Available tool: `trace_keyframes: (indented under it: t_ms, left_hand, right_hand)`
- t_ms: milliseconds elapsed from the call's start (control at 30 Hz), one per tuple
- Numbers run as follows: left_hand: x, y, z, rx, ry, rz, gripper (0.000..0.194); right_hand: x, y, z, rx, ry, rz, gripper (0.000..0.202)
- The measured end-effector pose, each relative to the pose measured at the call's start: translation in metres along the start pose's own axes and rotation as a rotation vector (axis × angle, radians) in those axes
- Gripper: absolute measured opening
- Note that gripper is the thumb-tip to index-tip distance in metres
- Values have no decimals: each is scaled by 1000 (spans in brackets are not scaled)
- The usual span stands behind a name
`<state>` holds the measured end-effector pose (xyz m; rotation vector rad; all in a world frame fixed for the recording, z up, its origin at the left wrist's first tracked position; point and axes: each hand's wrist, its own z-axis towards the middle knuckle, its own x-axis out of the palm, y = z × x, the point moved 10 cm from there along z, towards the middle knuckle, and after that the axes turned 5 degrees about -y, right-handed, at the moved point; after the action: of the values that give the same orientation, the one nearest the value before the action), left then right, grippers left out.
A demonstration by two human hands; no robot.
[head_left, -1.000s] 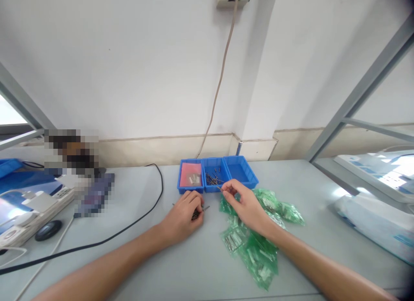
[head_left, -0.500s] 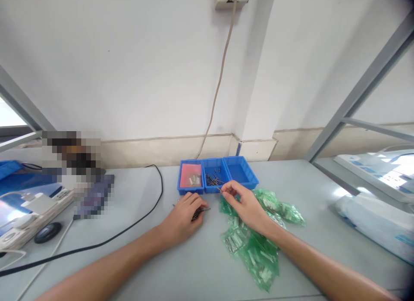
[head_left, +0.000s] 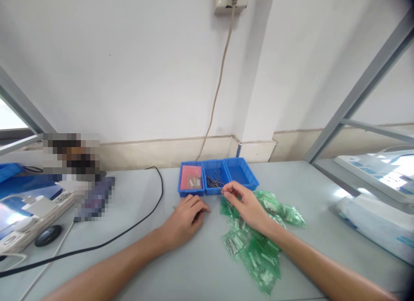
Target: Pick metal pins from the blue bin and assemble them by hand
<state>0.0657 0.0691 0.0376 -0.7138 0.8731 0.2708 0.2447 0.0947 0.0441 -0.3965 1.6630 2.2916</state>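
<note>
My left hand rests on the table in front of the bins, its fingers curled over several thin metal screw-like pieces whose ends stick out past the fingers. My right hand pinches one thin metal piece between thumb and fingertips at the front rim of the middle blue bin. More loose screw-like pieces lie in that bin. The left blue bin holds a pink sheet and a small clear bag. In the right blue bin only the bare floor shows.
Green plastic bags of small metal parts lie under and around my right forearm. A black cable crosses the table at left, near a black mouse and a power strip. A white soft pack is at right.
The view has tilted slightly. My right hand keeps its pinch, and the metal piece now points up over the middle bin's edge. My left hand stays nearly where it was.
</note>
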Motion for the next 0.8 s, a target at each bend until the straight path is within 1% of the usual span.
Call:
trace_keyframes:
  t_ms: [267, 400, 567, 800]
  left_hand:
    - [-1, 6, 0, -26, -26, -62, 25]
    - [-1, 6, 1, -32, -35, -60, 27]
    - [-1, 4, 2, -31, -33, -61, 28]
    - [0, 8, 0, -36, -40, -47, 26]
  right_hand:
    - [3, -1, 1, 43, 31, 77, 21]
    - [5, -2, -1, 57, 48, 101, 20]
    - [4, -2, -1, 40, 41, 99, 19]
    - [4, -5, 0, 47, 30, 100, 19]
